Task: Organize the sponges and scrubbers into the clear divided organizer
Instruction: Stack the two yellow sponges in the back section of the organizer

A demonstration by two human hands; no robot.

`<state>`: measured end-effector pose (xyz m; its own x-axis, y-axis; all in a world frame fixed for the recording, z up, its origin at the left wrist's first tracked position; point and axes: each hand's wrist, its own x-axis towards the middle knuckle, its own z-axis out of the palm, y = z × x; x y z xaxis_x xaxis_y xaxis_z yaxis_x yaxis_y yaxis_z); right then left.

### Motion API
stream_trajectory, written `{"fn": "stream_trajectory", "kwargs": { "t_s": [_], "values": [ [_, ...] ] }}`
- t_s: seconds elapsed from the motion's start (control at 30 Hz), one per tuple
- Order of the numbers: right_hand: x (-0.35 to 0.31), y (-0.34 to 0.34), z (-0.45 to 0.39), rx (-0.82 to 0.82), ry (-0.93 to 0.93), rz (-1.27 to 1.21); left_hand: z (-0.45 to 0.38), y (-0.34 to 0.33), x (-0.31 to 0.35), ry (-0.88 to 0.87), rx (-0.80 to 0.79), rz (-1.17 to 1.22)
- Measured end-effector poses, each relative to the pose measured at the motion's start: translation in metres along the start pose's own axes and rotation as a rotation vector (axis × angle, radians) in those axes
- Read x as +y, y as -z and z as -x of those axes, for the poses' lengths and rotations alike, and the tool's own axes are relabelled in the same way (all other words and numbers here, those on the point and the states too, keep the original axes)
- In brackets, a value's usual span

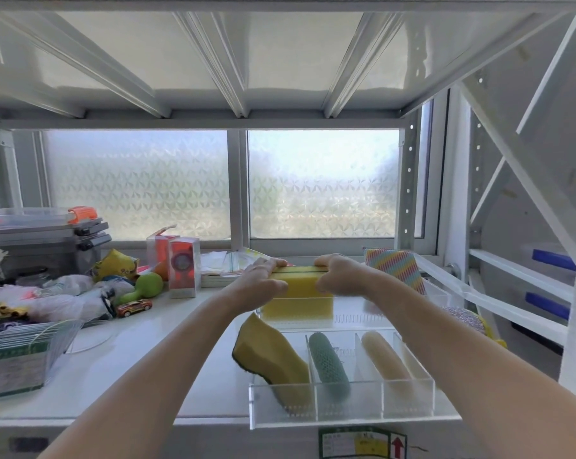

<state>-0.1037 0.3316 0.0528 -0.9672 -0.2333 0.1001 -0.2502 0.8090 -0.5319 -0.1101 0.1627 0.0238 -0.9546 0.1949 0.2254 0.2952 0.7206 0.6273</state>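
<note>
Both hands, left hand (263,276) and right hand (338,274), pinch the yellow sponge stack (298,293) by its ends; lower it level into the organizer (341,405) compartment directly beneath the grip; release evenly.

Yellow sponges: three (298,281) (298,306) (270,351). Mesh scrubbers: two, green (328,364), cream (384,361). Toy cars: two (134,307) (10,311). Hands: two (263,276) (338,273).

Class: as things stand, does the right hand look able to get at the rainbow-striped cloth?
Probably yes: the right hand grips the yellow sponge, the rainbow-striped cloth stands just beside it, nothing between; it must first release the sponge.
</note>
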Motion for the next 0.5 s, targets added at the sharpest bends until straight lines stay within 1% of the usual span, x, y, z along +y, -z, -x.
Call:
{"fn": "stream_trajectory", "kwargs": {
  "t_s": [0.23, 0.5],
  "values": [
    [0.0043, -0.0032, 0.0023, 0.007, 0.031, -0.014, 0.0018, 0.0022, -0.0008, 0.004, -0.031, -0.012],
    [0.0039, 0.0004, -0.0013, 0.029, 0.067, -0.022, 0.0031, 0.0032, 0.0028, 0.006, -0.01, 0.013]
  ]
}}
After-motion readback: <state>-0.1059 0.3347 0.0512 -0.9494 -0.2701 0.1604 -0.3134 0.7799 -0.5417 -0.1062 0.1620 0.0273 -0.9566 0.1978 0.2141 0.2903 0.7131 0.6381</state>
